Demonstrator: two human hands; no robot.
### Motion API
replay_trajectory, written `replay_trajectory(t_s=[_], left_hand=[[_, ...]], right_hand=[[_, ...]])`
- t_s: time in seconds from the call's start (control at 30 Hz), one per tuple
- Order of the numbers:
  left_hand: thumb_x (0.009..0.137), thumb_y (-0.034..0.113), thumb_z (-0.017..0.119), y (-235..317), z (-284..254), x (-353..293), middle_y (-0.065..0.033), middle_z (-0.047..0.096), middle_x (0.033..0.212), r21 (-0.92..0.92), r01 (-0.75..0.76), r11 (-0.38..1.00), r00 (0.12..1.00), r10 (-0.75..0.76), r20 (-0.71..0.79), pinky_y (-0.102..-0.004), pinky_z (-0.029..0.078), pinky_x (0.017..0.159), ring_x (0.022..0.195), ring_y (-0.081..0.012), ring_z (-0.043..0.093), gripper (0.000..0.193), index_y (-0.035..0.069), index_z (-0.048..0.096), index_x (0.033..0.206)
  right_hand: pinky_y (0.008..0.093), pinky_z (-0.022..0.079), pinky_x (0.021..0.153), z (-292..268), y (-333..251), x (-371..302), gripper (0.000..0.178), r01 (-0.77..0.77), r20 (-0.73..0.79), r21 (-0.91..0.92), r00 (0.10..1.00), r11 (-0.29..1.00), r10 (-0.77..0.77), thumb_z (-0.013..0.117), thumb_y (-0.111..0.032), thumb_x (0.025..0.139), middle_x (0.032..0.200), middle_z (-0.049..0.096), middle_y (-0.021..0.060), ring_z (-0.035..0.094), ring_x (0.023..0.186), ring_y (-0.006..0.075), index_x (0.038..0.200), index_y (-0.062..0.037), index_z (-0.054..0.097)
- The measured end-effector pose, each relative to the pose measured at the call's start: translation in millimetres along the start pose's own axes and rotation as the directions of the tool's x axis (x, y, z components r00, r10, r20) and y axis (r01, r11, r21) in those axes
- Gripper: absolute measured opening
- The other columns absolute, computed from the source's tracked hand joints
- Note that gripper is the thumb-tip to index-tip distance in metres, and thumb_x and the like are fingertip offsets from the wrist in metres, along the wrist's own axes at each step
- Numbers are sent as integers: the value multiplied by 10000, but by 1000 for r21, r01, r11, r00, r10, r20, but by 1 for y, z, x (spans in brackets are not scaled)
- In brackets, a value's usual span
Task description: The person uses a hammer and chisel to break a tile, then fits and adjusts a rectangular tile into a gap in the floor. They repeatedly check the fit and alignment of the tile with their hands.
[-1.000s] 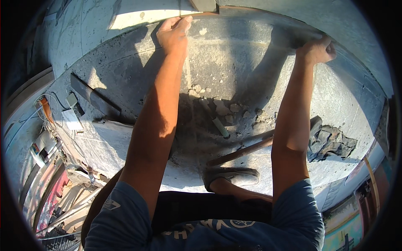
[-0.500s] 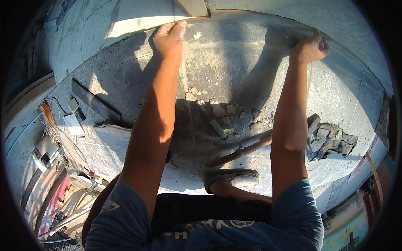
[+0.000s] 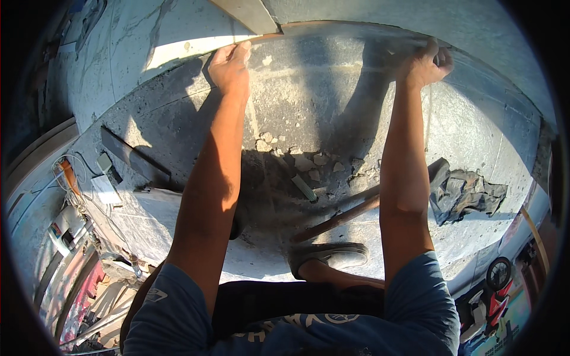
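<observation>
Both my arms reach forward to the foot of the wall (image 3: 356, 13), over a dusty grey floor (image 3: 309, 98). My left hand (image 3: 230, 70) is closed, thumb and fingers pinched together beside the sunlit lower edge of a white marbled panel (image 3: 199, 52). Whatever lies in that pinch is too small to make out. Further right, my right hand (image 3: 424, 68) is curled shut close to the wall base, and its grip is also hard to see into. A flat greyish-tan board (image 3: 252, 15) slants above my left hand.
Broken mortar lumps (image 3: 303, 161) lie between my arms near a short greenish bar (image 3: 304, 187). A wooden handle (image 3: 338, 219) passes under my right arm, next to a crumpled black sheet (image 3: 469, 196). My shoe (image 3: 329, 256) is below. A dark plank (image 3: 133, 154) lies left; a red motorcycle (image 3: 497, 299) stands lower right.
The view has shifted a little, and both hands now appear slightly further left. They stay pinched and curled at the wall base. The motorcycle has come into view at lower right.
</observation>
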State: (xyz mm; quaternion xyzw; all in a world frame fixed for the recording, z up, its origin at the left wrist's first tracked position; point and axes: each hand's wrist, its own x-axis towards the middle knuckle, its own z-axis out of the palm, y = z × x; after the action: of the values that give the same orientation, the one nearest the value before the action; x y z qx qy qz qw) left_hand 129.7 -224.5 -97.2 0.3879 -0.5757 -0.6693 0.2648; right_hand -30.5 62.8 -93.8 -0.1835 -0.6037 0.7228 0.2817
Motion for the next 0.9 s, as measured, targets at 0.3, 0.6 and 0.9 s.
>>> replay_trajectory(t_s=[0.3, 0.6, 0.9], left_hand=[[852, -35, 743, -7, -1, 2, -107, 682, 880, -59, -2, 998, 1000, 2, 0, -261, 517, 734, 752, -141, 620, 191, -93, 643, 1004], [837, -17, 756, -11, -8, 5, -79, 706, 930, -74, -6, 997, 999, 9, 46, -254, 539, 763, 794, -135, 650, 205, -58, 688, 1026], [780, -34, 813, 2, 3, -3, -111, 711, 866, -7, -40, 999, 999, 40, -18, -262, 549, 721, 736, -146, 656, 208, -87, 684, 935]], right_hand=[[366, 484, 884, -1, -1, -1, 540, -32, -6, -12, 999, 999, 32, 748, -201, 806, 1148, 520, 173, 548, 1028, 249, 1200, 19, 451], [369, 493, 876, 1, -5, -4, 581, -76, 13, 26, 997, 997, 75, 750, -204, 817, 1176, 516, 182, 558, 1030, 256, 1243, 11, 419], [358, 486, 884, -2, -4, -5, 617, -56, 54, 44, 997, 997, 54, 743, -195, 828, 1218, 496, 187, 540, 1049, 244, 1282, 29, 390]])
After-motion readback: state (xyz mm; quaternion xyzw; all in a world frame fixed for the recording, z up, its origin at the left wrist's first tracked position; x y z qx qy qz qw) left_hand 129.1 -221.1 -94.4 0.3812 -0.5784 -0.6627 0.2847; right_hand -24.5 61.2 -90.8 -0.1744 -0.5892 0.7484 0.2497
